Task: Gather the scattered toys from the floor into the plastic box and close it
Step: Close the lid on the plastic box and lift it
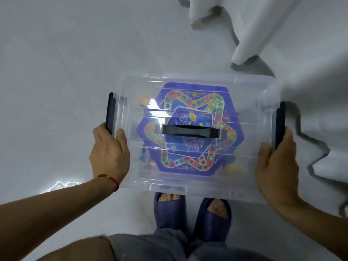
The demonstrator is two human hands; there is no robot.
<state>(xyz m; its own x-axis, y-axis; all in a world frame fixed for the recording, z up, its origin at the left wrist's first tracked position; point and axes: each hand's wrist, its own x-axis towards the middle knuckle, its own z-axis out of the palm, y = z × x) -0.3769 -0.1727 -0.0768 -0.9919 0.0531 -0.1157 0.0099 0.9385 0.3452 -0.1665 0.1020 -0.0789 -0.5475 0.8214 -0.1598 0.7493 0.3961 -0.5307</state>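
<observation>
1. Down on the pale glossy floor [56,81], straight ahead of the person's feet, sits the clear plastic box [195,187] with its transparent lid [244,87] laid over the top.
2. At each short end of the box is a dark latch: the left latch [109,112] and the right latch [280,125]. Whether either is snapped fully down I cannot tell from this angle.
3. A black carry handle [191,131] lies flat across the middle of the lid.
4. Through the lid shows a blue hexagonal game board [190,102] printed with a winding track of coloured squares; smaller toys [235,169] show blurred around its edges, too indistinct to name.
5. The left hand [109,153] is at the box's left end, thumb on top of the lid and fingers curled round the lower part of the left latch, clamped on it. A red string bracelet [109,178] circles that wrist.
6. The right hand [276,166] is at the right end, thumb over the lid edge, fingers wrapped round the lower part of the right latch.
7. Two dark blue slippers [192,213] stand just behind the box's near edge.
8. White draped fabric [310,91] hangs along the right side, touching the floor close beside the box's right end.
</observation>
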